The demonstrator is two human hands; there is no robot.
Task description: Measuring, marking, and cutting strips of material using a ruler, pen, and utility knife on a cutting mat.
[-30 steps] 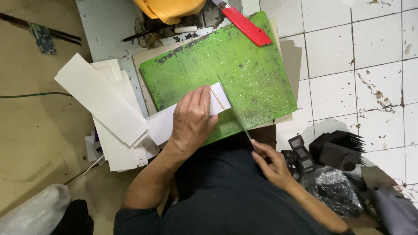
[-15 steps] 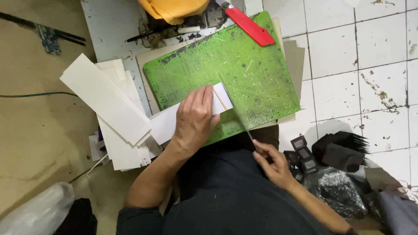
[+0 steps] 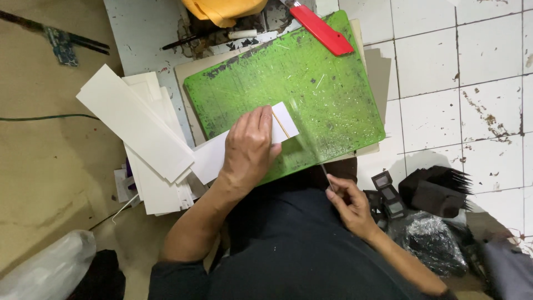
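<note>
Just one view here, a head-worn cam looking straight down from above the person. It sits fairly close, green cutting mat (image 3: 288, 94) upper centre, tiled floor (image 3: 461, 72) filling the right side.
</note>
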